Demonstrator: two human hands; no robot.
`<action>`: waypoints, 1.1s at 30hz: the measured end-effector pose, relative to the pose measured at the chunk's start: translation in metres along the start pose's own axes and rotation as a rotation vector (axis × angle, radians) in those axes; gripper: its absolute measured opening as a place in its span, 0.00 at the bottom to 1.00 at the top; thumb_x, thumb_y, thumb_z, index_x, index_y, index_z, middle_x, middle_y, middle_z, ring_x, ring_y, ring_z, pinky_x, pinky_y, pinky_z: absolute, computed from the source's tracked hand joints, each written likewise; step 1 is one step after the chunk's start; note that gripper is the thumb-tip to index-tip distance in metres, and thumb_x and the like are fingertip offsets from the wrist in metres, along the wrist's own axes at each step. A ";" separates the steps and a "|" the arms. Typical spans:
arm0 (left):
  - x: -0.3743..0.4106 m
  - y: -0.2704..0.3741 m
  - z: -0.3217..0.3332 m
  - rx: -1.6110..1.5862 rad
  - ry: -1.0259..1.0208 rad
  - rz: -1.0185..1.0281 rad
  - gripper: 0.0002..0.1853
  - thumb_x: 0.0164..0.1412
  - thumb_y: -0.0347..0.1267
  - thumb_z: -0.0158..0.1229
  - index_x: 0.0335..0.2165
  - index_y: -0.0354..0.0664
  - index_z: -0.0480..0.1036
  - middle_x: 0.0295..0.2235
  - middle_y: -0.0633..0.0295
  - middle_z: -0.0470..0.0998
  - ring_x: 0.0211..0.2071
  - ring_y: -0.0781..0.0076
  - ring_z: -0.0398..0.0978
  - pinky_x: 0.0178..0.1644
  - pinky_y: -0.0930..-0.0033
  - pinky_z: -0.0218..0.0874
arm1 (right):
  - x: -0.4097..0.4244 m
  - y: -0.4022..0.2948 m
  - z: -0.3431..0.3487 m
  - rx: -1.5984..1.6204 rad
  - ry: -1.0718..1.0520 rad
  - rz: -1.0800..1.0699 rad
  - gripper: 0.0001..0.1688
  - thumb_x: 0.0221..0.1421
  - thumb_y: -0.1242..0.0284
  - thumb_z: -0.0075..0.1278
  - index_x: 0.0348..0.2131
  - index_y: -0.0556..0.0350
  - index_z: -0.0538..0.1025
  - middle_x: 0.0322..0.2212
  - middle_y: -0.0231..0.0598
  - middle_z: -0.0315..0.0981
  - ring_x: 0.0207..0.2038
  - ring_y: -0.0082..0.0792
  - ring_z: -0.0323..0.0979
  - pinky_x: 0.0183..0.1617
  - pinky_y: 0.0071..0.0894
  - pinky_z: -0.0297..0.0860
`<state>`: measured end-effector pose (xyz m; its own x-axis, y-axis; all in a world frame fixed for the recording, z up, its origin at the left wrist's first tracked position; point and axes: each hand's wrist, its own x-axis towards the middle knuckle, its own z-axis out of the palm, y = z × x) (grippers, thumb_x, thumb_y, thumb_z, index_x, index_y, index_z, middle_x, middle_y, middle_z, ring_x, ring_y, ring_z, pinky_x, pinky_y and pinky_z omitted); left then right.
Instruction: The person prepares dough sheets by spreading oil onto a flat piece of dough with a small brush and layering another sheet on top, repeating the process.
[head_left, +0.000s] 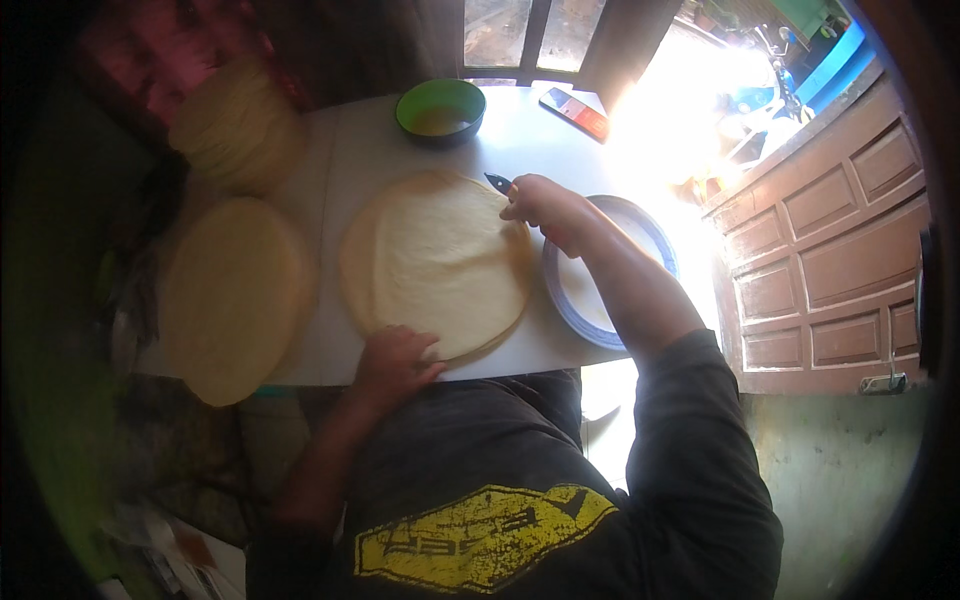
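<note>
Several thin round sheets, apparently of dough, lie stacked in front of me; the top sheet (450, 262) is pale and slightly wrinkled. My right hand (541, 210) is closed around a tool with a dark handle end (498, 182), above the stack's upper right edge; the rest of the tool is hidden in the hand. My left hand (397, 361) rests at the stack's near edge, fingers bent over it; whether it pinches a sheet cannot be told. Right of the stack, partly under my right forearm, stands a round blue-rimmed tray (556, 289) with a pale inside.
A green bowl (441, 112) stands at the table's far side, with a phone (574, 114) to its right. On the left lie another oval stack of sheets (232, 300) and a taller pile (236, 127). The white table's (330, 150) near edge touches my body.
</note>
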<state>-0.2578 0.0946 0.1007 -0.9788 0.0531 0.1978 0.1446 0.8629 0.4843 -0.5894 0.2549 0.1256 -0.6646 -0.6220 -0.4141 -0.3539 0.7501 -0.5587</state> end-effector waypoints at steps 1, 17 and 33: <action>0.011 0.005 0.002 -0.017 -0.010 0.050 0.20 0.44 0.35 0.72 0.39 0.45 0.78 0.32 0.56 0.77 0.35 0.55 0.76 0.40 0.55 0.66 | 0.002 -0.005 -0.001 -0.016 0.008 -0.010 0.19 0.50 0.66 0.61 0.34 0.67 0.80 0.25 0.45 0.79 0.27 0.37 0.77 0.32 0.36 0.71; 0.038 0.004 0.015 -0.083 -0.058 0.231 0.06 0.50 0.30 0.66 0.29 0.42 0.78 0.23 0.57 0.75 0.27 0.54 0.74 0.32 0.54 0.65 | 0.008 -0.011 -0.005 0.004 -0.040 0.093 0.13 0.48 0.72 0.55 0.34 0.63 0.80 0.23 0.42 0.76 0.27 0.34 0.74 0.31 0.35 0.68; 0.024 -0.005 0.009 -0.172 -0.028 0.153 0.12 0.49 0.32 0.68 0.34 0.42 0.78 0.31 0.56 0.78 0.35 0.55 0.76 0.41 0.55 0.66 | 0.035 0.019 0.000 -0.338 0.034 -0.080 0.15 0.50 0.73 0.52 0.39 0.58 0.81 0.32 0.51 0.79 0.38 0.48 0.78 0.42 0.44 0.72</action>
<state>-0.2831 0.0961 0.0952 -0.9470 0.1927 0.2570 0.3116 0.7453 0.5894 -0.6193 0.2477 0.1002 -0.6458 -0.6780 -0.3512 -0.5996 0.7351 -0.3165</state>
